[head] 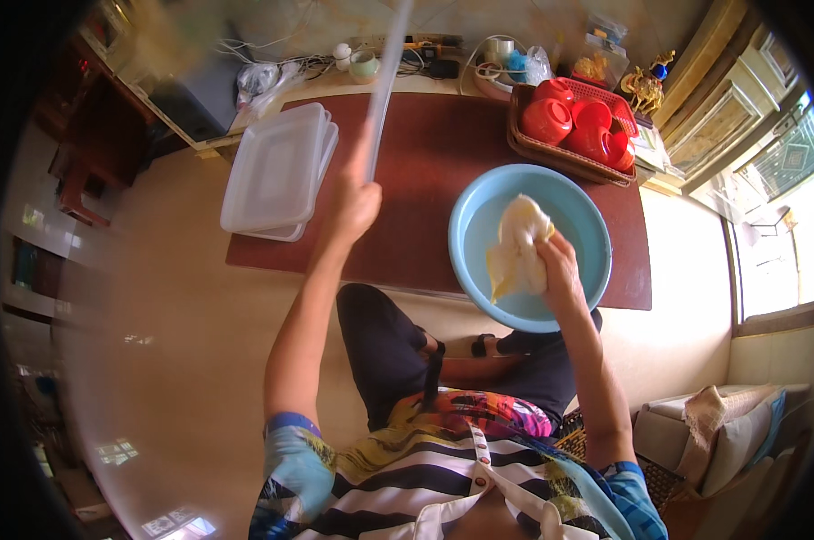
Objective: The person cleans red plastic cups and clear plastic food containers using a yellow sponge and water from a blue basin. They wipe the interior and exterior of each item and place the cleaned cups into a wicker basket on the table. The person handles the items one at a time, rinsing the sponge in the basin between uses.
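My left hand [360, 206] grips a flat translucent plastic piece [387, 88], probably a lid, raised upright and seen edge-on. It is blurred. Similar translucent plastic lids [279, 165] lie stacked to the left on the dark red table [414, 250]. Over a light blue plastic basin [462, 229], my right hand [562, 266] clutches a bunched white and yellow cloth [522, 246]. The basin sits at the table's near right edge and seems to hold water. Whether the cloth touches that water I cannot tell.
A basket [515, 131] of several red bowls [549, 121] stands at the back right, close to the basin. Cables [312, 64], a small pale cup [364, 66] and a camel figurine [643, 88] line the back ledge. A cushioned chair [670, 432] is at lower right.
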The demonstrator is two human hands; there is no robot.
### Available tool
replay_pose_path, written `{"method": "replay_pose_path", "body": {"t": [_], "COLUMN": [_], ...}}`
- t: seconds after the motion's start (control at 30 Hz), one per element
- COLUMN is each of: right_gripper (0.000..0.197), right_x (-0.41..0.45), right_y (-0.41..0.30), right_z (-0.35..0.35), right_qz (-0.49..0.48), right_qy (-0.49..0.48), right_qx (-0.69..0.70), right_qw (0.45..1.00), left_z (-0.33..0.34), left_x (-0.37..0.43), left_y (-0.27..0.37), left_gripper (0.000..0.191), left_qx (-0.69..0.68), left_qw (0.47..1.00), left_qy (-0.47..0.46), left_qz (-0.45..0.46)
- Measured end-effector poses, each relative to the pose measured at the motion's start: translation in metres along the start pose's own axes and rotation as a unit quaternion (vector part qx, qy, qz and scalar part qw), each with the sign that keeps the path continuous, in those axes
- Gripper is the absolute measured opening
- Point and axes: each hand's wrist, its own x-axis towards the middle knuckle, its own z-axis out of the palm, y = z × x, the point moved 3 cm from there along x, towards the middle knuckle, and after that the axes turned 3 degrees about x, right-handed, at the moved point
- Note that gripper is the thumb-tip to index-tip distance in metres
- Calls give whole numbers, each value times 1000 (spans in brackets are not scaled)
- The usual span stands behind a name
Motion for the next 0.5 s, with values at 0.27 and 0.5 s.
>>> {"method": "replay_pose_path", "body": {"t": [0.27, 0.5], "right_gripper": [32, 32], "right_x": [-22, -22], "right_y": [33, 54], "right_z": [-7, -27], "right_qz": [20, 41], "right_qy": [3, 29], "right_qx": [43, 85], "right_qw": [999, 995], "left_z": [117, 168], "left_x": [38, 49], "left_y": [-67, -122], "left_gripper": [64, 48], "left_qx": [291, 375], "left_qw": [943, 901], "left_qy": [-89, -93], "left_qz": [-136, -196]}}
